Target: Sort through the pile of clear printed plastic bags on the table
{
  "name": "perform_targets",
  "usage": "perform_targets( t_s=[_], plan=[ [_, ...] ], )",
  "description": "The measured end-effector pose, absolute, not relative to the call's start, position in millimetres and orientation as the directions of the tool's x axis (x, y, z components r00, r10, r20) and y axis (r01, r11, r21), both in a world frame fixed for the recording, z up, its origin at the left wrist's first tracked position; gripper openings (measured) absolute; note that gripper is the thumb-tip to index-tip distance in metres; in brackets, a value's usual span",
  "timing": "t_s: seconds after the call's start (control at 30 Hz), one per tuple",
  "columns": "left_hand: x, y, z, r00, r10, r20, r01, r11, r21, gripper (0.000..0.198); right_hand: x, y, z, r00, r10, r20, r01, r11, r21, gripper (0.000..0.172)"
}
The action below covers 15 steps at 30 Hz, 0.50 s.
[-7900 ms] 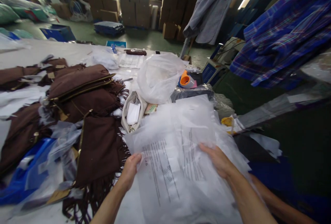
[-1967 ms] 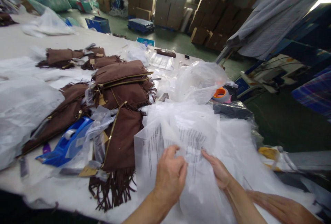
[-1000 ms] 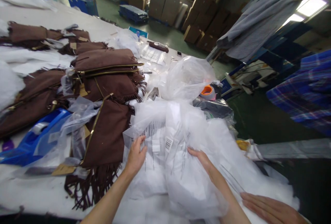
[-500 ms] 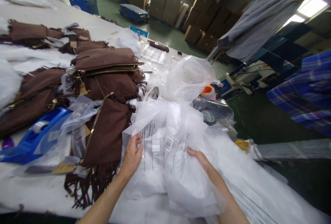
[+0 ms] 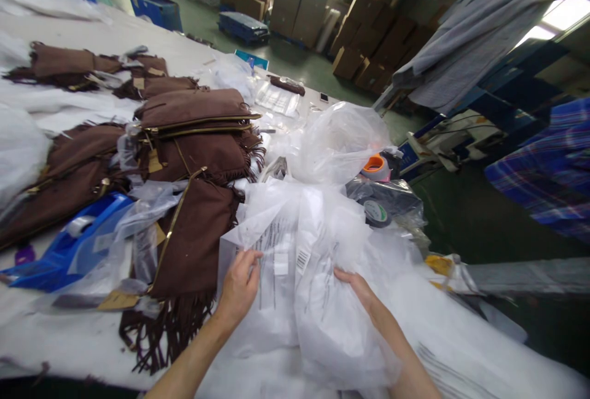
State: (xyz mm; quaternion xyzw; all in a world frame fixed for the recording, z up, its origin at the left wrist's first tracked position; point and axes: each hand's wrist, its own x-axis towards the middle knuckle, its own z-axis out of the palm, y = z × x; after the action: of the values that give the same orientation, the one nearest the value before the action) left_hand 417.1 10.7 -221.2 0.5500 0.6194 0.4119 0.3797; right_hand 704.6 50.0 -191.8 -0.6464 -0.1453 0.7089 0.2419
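A translucent plastic bag (image 5: 271,300) with printed text lies in front of me, with white stuffed contents and a barcode label (image 5: 302,260) showing through. My left hand (image 5: 240,282) pinches its left side, fingers curled on the film. On the right, my right hand (image 5: 357,288) grips the bag, thumb on top and the other fingers hidden in the plastic. Left of my left hand lies a brown fringed bag (image 5: 198,239) with a gold zipper. More brown fringed bags (image 5: 193,107) are piled behind it.
A blue tape dispenser (image 5: 69,245) lies at left, partly under clear plastic. Right of the pile of clear bags (image 5: 341,141) are an orange-cored tape roll (image 5: 375,167) and a black tape roll (image 5: 375,212). A phone (image 5: 324,97) lies at the table's far edge. Cardboard boxes (image 5: 295,11) stand beyond.
The view has shifted slightly, so the table's things sit a little further right and lower. My left hand has slid slightly right along the bag's film; the right hand keeps its hold.
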Motion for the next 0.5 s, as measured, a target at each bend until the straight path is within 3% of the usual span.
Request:
perform_targets(
  t_s=[0.17, 0.33, 0.5],
  plan=[
    [454, 7, -193, 0.106, 0.991, -0.087, 0.302, 0.051, 0.952, 0.037, 696, 45, -192, -0.184, 0.489, -0.853, -0.288, -0.856, -0.429, 0.054],
    [476, 13, -161, 0.257, 0.897, -0.360, 0.428, 0.228, 0.874, 0.075, 689, 38, -187, -0.213, 0.638, -0.741, -0.286, -0.765, -0.577, 0.076],
    [479, 17, -136, 0.206, 0.826, -0.525, 0.631, 0.299, 0.716, 0.096, 672, 30, -182, -0.218, 0.698, -0.683, -0.272, -0.715, -0.644, 0.080]
  ],
)
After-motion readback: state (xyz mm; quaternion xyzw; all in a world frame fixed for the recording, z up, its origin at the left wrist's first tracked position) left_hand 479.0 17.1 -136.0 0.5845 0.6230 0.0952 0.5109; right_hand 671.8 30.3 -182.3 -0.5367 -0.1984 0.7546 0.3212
